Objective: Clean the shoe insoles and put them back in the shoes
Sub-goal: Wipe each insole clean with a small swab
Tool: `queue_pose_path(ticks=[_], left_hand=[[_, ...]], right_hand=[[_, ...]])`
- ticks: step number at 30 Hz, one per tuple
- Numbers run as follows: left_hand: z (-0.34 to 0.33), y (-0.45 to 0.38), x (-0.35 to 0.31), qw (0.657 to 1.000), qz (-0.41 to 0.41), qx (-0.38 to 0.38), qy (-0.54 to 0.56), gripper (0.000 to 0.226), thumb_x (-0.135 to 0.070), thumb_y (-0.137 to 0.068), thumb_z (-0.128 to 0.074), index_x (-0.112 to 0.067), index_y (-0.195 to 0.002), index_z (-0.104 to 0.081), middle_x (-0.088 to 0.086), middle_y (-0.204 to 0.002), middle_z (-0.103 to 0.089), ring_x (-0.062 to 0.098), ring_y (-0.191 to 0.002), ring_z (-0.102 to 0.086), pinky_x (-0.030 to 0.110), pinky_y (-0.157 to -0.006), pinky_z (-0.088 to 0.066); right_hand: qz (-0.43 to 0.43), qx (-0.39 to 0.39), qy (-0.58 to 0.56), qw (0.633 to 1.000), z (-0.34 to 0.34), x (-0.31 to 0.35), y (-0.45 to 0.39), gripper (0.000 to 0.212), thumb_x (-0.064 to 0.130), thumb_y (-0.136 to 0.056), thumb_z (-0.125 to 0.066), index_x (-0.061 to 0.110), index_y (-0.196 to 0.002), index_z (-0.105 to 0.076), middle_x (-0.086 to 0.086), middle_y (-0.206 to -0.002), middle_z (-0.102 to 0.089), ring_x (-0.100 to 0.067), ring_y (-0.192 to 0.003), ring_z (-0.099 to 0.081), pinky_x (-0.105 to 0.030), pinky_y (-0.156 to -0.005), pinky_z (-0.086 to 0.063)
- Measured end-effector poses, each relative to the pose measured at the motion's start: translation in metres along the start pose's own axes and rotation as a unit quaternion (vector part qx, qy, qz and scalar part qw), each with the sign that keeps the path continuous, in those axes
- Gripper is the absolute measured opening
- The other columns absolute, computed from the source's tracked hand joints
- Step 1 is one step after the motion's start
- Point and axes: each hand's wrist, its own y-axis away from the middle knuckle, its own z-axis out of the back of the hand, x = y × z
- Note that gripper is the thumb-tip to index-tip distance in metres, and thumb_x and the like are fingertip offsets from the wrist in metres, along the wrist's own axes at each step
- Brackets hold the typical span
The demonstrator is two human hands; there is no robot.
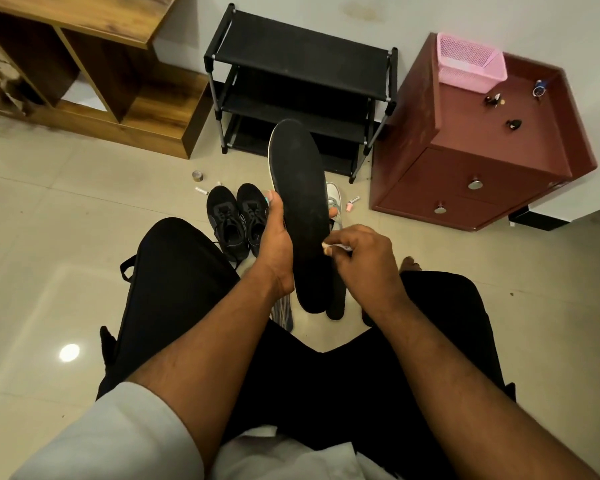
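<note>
left hand grips the insole above the black shoes; right hand pinches a white wipe against it.

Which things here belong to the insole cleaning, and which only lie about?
Job: black insole in left hand; small white wipe in right hand; second insole; black shoes.
Lying about: tape roll, pink basket, black rack.
</note>
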Motion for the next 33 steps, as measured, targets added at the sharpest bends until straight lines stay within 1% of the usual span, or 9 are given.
queue_pose_path(ticks=[4,7,12,15,18,23,27,30,33], left_hand=[[-0.004,0.002,0.001,1.000,0.005,-0.003,0.024,0.099,-0.083,-0.084,-0.025,-0.002,-0.130,-0.060,0.021,-0.134,-0.059,0.033,-0.124,-0.058,0.044,-0.102,-0.049],[-0.006,0.006,-0.001,0.998,-0.006,0.006,0.059,0.097,-0.079,-0.088,-0.025,0.001,-0.134,-0.054,0.024,-0.139,-0.052,0.033,-0.119,-0.056,0.040,-0.095,-0.053],[-0.009,0.009,-0.002,0.995,-0.013,0.030,0.095,0.093,-0.075,-0.091,-0.023,0.000,-0.138,-0.051,0.022,-0.124,-0.057,0.032,-0.109,-0.057,0.040,-0.098,-0.048],[-0.007,0.007,-0.001,0.995,-0.022,0.032,0.091,0.090,-0.073,-0.092,-0.024,0.001,-0.135,-0.052,0.021,-0.116,-0.061,0.030,-0.100,-0.061,0.039,-0.092,-0.054],[-0.006,0.007,-0.001,0.996,-0.033,0.029,0.083,0.088,-0.073,-0.093,-0.022,0.000,-0.127,-0.058,0.018,-0.108,-0.066,0.028,-0.095,-0.063,0.036,-0.087,-0.056],[0.000,0.002,-0.001,0.995,-0.003,0.057,0.084,0.112,-0.090,-0.079,-0.020,0.005,-0.123,-0.061,0.019,-0.097,-0.063,0.026,-0.089,-0.061,0.039,-0.091,-0.049],[0.002,-0.002,0.000,0.996,-0.013,0.048,0.072,0.118,-0.096,-0.070,-0.015,0.001,-0.115,-0.065,0.020,-0.093,-0.063,0.028,-0.086,-0.061,0.040,-0.090,-0.049],[0.003,-0.003,0.001,0.997,-0.033,0.034,0.065,0.116,-0.094,-0.073,-0.015,0.002,-0.113,-0.066,0.020,-0.091,-0.064,0.027,-0.085,-0.062,0.041,-0.092,-0.049],[0.003,0.000,-0.002,0.997,-0.028,0.026,0.064,0.114,-0.094,-0.074,-0.015,0.000,-0.112,-0.069,0.019,-0.094,-0.066,0.027,-0.088,-0.064,0.042,-0.096,-0.048]], right_hand=[[0.018,0.021,-0.012,1.000,-0.004,0.007,0.004,0.018,0.006,-0.085,-0.067,0.012,-0.101,-0.073,-0.003,-0.101,-0.068,-0.013,-0.092,-0.060,-0.023,-0.089,-0.049],[0.056,0.027,-0.037,0.997,-0.008,0.018,0.011,0.017,0.005,-0.084,-0.067,0.011,-0.098,-0.074,-0.001,-0.098,-0.068,-0.009,-0.090,-0.059,-0.005,-0.083,-0.039],[-0.059,-0.039,-0.003,0.998,-0.011,0.001,0.007,0.020,0.005,-0.086,-0.064,0.012,-0.104,-0.072,-0.003,-0.103,-0.065,-0.014,-0.094,-0.060,-0.013,-0.082,-0.042],[0.010,0.010,-0.032,0.999,-0.012,0.014,0.013,0.020,0.005,-0.085,-0.065,0.011,-0.102,-0.072,-0.001,-0.101,-0.065,-0.011,-0.093,-0.058,-0.011,-0.084,-0.041],[0.081,0.041,-0.052,0.995,-0.014,0.023,0.019,0.018,0.001,-0.084,-0.063,0.008,-0.098,-0.072,-0.005,-0.097,-0.065,-0.016,-0.091,-0.059,-0.022,-0.085,-0.047],[-0.024,-0.012,0.004,1.000,-0.010,-0.007,0.012,0.021,0.003,-0.086,-0.063,0.010,-0.103,-0.072,-0.005,-0.102,-0.066,-0.016,-0.094,-0.060,-0.015,-0.083,-0.042],[0.018,0.011,-0.056,0.998,-0.008,0.007,0.019,0.020,0.002,-0.083,-0.066,0.011,-0.100,-0.073,-0.002,-0.099,-0.067,-0.009,-0.092,-0.058,-0.004,-0.083,-0.039],[0.089,0.052,-0.063,0.993,-0.013,0.015,0.026,0.019,0.001,-0.083,-0.065,0.009,-0.099,-0.073,-0.003,-0.096,-0.066,-0.010,-0.090,-0.058,-0.015,-0.085,-0.045],[0.039,0.037,-0.013,0.998,-0.011,-0.003,0.018,0.020,0.006,-0.087,-0.063,0.012,-0.104,-0.071,-0.001,-0.101,-0.064,-0.009,-0.094,-0.056,-0.017,-0.088,-0.044]])
